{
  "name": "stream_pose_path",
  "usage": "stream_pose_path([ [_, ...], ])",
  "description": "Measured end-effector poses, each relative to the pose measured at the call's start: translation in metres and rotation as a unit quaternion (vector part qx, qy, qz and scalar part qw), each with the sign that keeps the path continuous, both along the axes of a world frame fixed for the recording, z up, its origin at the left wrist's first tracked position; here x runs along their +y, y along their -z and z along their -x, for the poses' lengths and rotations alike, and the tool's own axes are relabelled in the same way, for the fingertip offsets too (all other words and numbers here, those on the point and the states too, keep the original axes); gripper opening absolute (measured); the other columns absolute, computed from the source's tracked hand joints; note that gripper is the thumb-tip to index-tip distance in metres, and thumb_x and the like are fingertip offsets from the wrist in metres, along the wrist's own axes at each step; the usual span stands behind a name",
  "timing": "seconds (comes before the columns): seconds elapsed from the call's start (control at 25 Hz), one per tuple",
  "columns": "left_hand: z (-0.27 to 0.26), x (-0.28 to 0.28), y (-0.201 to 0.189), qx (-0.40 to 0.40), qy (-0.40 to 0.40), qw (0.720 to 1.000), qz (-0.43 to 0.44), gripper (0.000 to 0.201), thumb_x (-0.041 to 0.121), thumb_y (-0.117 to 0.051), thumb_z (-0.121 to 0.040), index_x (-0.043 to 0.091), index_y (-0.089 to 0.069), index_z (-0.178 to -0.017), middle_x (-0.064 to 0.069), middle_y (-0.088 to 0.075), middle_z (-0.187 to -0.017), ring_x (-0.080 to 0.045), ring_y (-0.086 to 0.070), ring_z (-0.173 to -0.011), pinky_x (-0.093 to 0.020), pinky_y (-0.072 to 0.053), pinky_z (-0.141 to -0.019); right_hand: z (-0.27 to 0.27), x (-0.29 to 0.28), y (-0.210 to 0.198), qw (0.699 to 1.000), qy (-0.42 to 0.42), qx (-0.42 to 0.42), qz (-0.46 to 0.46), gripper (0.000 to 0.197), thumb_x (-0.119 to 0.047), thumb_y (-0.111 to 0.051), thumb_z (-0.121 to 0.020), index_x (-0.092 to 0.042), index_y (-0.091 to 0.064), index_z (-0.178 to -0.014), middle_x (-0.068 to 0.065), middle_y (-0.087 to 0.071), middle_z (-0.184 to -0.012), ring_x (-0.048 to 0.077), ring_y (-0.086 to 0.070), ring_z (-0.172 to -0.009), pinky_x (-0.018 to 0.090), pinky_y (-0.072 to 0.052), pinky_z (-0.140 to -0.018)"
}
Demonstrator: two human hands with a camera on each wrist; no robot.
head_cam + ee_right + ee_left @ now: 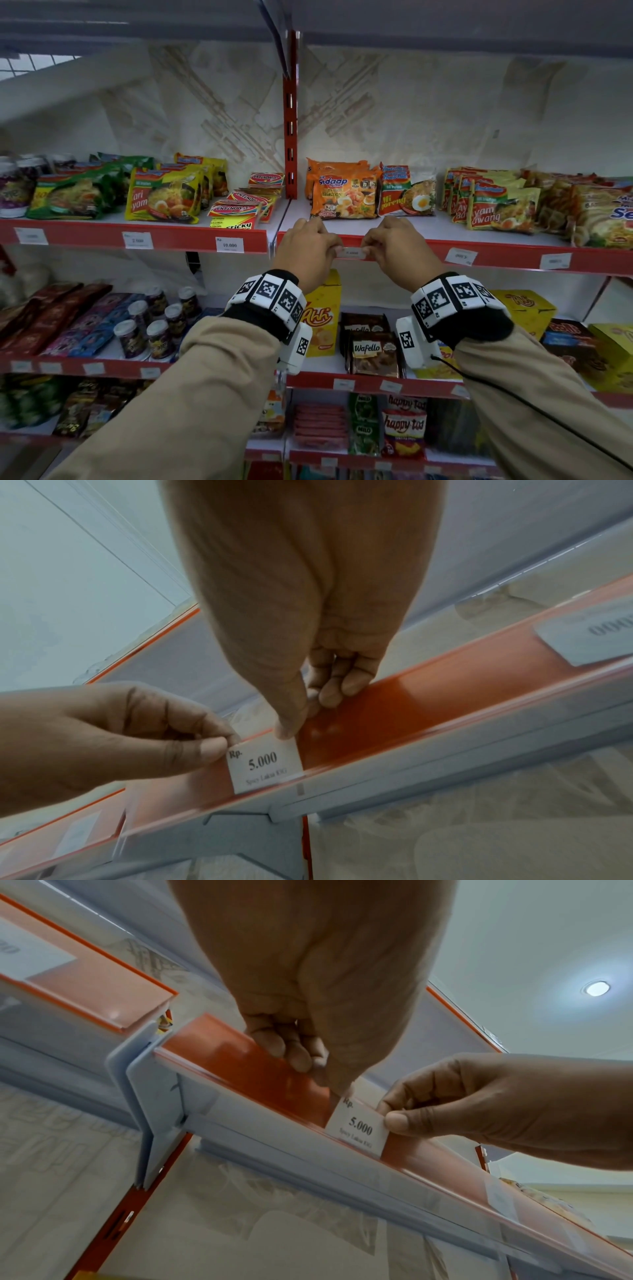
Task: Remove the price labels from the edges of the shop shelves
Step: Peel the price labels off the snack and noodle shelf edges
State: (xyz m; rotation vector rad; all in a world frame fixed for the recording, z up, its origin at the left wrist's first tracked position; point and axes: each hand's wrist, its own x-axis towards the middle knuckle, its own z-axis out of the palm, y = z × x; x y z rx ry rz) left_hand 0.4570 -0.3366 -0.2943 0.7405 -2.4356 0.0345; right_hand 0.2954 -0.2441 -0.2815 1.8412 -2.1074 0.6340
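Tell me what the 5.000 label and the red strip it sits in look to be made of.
The 5.000 label, pinched at its upper corners by the left hand and right hand, looks like thin matte white paper or card with black print. The red strip looks like glossy plastic, possibly with a clear cover: it shows highlights and reflects the fingertips.

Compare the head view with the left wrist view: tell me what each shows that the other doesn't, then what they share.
Only the head view shows the stock: noodle packets above the label, a Wafello pack on the shelf below, and further labels such as the 10.000 label.

Only the left wrist view makes the print on the price label readable, "Rp. 5.000", and shows a ceiling light.

Both show the left hand and right hand pinching the label's two ends at the red shelf edge.
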Motion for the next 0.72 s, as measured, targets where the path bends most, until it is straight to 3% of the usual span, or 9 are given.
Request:
stream_pose_path([
  [0.24, -0.003, 0.001, -0.001, 0.022, 0.014, 0.999, -0.024, 0.018, 0.028, -0.051, -0.096, 0.020, -0.061, -0.108, -0.003, -0.052, -0.102, -0.023, -0.045, -0.099, -0.034, -0.037, -0.079, 0.002, 0.000, 0.000, 1.000, -0.004, 0.004, -0.002, 0.014, -0.022, -0.060, -0.091, -0.016, -0.070, -0.097, 0.001, -0.044, -0.088, 0.025, -0.045, -0.097, 0.031, -0.035, -0.077],
  [0.48, 0.001, -0.010, -0.001, 0.003, 0.016, 1.000, -0.021, 0.017, 0.028, -0.050, -0.097, 0.019, -0.063, -0.103, -0.002, -0.049, -0.097, -0.022, -0.043, -0.096, -0.033, -0.036, -0.076, 0.003, 0.000, 0.002, 0.999, -0.012, -0.032, 0.024, 0.006, -0.021, -0.065, -0.087, -0.019, -0.063, -0.092, -0.002, -0.046, -0.088, 0.018, -0.043, -0.092, 0.030, -0.036, -0.078],
  [0.72, 0.002, -0.014, 0.003, 0.039, 0.041, 0.998, -0.003, 0.012, 0.025, -0.055, -0.094, 0.018, -0.059, -0.103, -0.002, -0.055, -0.102, -0.023, -0.045, -0.097, -0.035, -0.038, -0.079, 0.003, 0.001, 0.005, 0.998, -0.016, -0.047, 0.046, 0.011, -0.019, -0.065, -0.086, -0.019, -0.060, -0.095, -0.004, -0.048, -0.087, 0.017, -0.041, -0.088, 0.029, -0.032, -0.075],
])
